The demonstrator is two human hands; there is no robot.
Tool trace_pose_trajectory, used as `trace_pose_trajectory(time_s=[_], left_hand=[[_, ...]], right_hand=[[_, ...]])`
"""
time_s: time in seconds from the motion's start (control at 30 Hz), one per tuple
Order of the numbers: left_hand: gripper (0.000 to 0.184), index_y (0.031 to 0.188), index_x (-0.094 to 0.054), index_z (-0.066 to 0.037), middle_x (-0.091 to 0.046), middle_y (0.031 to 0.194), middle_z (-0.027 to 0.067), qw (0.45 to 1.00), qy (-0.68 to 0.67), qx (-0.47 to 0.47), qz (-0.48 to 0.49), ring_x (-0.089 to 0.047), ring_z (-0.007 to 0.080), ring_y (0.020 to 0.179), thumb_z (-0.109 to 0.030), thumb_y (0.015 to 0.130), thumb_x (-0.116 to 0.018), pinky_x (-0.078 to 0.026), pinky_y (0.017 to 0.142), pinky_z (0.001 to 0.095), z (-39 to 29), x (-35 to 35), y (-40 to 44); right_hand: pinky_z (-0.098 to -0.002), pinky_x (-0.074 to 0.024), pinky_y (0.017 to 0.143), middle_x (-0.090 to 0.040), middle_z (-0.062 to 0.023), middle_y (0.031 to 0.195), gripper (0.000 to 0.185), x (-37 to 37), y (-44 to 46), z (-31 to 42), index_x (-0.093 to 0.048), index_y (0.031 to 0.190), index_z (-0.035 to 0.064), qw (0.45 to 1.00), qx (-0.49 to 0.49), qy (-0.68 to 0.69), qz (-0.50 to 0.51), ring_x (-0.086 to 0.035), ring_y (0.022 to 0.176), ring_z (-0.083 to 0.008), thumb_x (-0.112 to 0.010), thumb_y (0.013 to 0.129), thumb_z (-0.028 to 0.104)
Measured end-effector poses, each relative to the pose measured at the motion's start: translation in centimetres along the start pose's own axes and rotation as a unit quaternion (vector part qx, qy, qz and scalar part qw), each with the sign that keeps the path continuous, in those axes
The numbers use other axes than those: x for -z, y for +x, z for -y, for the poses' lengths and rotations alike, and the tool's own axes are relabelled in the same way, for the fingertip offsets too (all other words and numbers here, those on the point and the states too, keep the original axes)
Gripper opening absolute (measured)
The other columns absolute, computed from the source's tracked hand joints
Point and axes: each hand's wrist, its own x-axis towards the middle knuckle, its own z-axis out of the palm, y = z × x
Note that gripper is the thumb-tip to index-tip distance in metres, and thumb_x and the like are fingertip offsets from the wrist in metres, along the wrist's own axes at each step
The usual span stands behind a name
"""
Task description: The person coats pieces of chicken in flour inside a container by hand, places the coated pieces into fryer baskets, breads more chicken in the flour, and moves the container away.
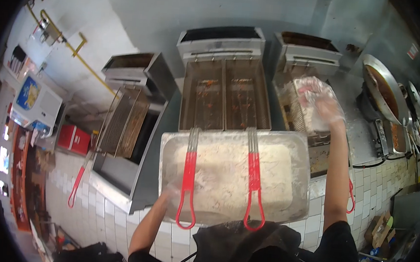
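Steel fryers (221, 46) line the wall (218, 7) above a tiled floor (111, 224); the middle baskets (202, 101) hold crumbs (206, 83). The left hand (169, 191), closure unclear, is by the near-left corner of a metal tray (300, 161) of flour (222, 161). The right hand (327, 107), blurred, grip indistinct, touches floured meat (313, 119) in the right basket (295, 110).

1. This was a commercial kitchen, fitted out for deep-frying.
2. Metal fryers (221, 43) stood side by side, with wire baskets (247, 99) at them.
3. A big metal tray (300, 174) of pale, floury powder (229, 173) sat before the middle fryer.
4. To the right, a wide metal pan (383, 69) held something brown.
5. A yellow pipe (97, 76) ran along the wall (145, 9), and pale tiles (60, 184) showed on the floor.
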Motion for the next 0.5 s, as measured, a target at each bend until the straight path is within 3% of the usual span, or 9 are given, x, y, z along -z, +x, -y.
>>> trace_pose_trajectory(time_s=[0.03,0.1,0.17,0.2,0.27,0.37,0.43,0.47,0.5], left_hand=[[0.049,0.124,-0.045,0.003,-0.059,0.100,0.0245,1.000,0.002,0.002,-0.004,-0.061,0.0362,0.093,-0.022,0.084,-0.057,-0.050,0.082,0.0435,-0.1,0.5,0.4],[0.049,0.124,-0.045,0.003,-0.059,0.100,0.0243,1.000,0.009,0.005,-0.016,-0.061,0.0361,0.093,-0.022,0.084,-0.057,-0.050,0.082,0.0435,-0.5,1.3,1.4],[0.049,0.124,-0.045,0.003,-0.059,0.100,0.0242,0.999,0.016,0.010,-0.027,-0.061,0.0361,0.093,-0.022,0.084,-0.057,-0.050,0.082,0.0435,-0.9,1.8,2.0],[0.049,0.124,-0.045,0.003,-0.059,0.100,0.0242,0.999,0.020,0.011,-0.033,-0.061,0.0360,0.093,-0.022,0.084,-0.057,-0.050,0.082,0.0434,-1.1,2.0,2.2],[0.049,0.124,-0.045,0.003,-0.059,0.100,0.0241,0.998,0.024,0.017,-0.050,-0.061,0.0359,0.093,-0.022,0.084,-0.057,-0.050,0.082,0.0434,-1.4,2.2,2.2],[0.048,0.124,-0.045,0.003,-0.059,0.100,0.0239,0.997,0.037,-0.010,-0.064,-0.061,0.0358,0.093,-0.022,0.084,-0.057,-0.050,0.082,0.0434,-2.7,2.0,2.0],[0.048,0.124,-0.045,0.003,-0.059,0.100,0.0238,0.996,0.051,-0.053,-0.059,-0.061,0.0357,0.093,-0.022,0.084,-0.057,-0.050,0.082,0.0433,-4.3,1.2,2.5],[0.048,0.124,-0.045,0.003,-0.060,0.100,0.0237,0.994,0.061,-0.073,-0.051,-0.061,0.0357,0.093,-0.022,0.084,-0.057,-0.050,0.082,0.0433,-5.2,0.7,2.8],[0.048,0.124,-0.045,0.003,-0.060,0.100,0.0236,0.992,0.072,-0.091,-0.048,-0.061,0.0357,0.093,-0.022,0.084,-0.057,-0.050,0.082,0.0433,-5.9,0.3,3.1]], right_hand=[[-0.0296,-0.0533,0.075,-0.060,-0.0083,0.111,0.039,-1.2,-2.0,-0.5,-0.053,0.120,0.0040,0.984,-0.017,0.168,0.056,-0.061,0.090,-0.0160,-0.064,0.083,0.012],[-0.0309,-0.0532,0.081,-0.060,-0.0062,0.113,0.052,-4.7,-5.5,0.1,-0.056,0.118,0.0042,0.992,-0.059,-0.015,0.108,-0.057,0.099,-0.0146,-0.075,0.075,0.027],[-0.0340,-0.0500,0.088,-0.060,-0.0035,0.112,0.037,-5.8,-8.1,-2.7,-0.059,0.114,0.0124,0.988,-0.067,-0.037,0.133,-0.057,0.100,-0.0151,-0.069,0.080,0.024],[-0.0303,-0.0512,0.082,-0.060,-0.0042,0.111,0.035,-5.3,-8.8,-4.8,-0.062,0.110,0.0110,0.981,-0.126,-0.110,0.095,-0.057,0.095,-0.0135,-0.071,0.076,0.008],[-0.0272,-0.0503,0.084,-0.060,-0.0057,0.110,0.030,-6.5,-10.5,-8.8,-0.060,0.113,0.0088,0.896,-0.120,-0.419,0.083,-0.056,0.097,-0.0131,-0.061,0.082,0.007],[-0.0388,-0.0417,0.099,-0.058,-0.0134,0.117,0.048,-9.9,-12.2,-13.5,-0.048,0.130,0.0148,0.874,-0.232,-0.399,0.150,-0.056,0.108,-0.0269,-0.059,0.084,0.021],[-0.0390,-0.0414,0.098,-0.058,-0.0128,0.114,0.057,-10.0,-13.5,-22.3,-0.047,0.130,0.0121,0.684,0.168,-0.655,0.274,-0.055,0.108,-0.0304,-0.063,0.078,0.029],[-0.0388,-0.0420,0.097,-0.059,-0.0137,0.112,0.056,-11.2,-14.2,-23.4,-0.049,0.129,0.0119,0.856,0.061,-0.466,0.215,-0.055,0.106,-0.0310,-0.063,0.077,0.029],[-0.0391,-0.0423,0.096,-0.059,-0.0136,0.110,0.056,-13.0,-14.4,-23.2,-0.050,0.128,0.0123,0.876,0.047,-0.433,0.208,-0.056,0.105,-0.0308,-0.064,0.077,0.029]])
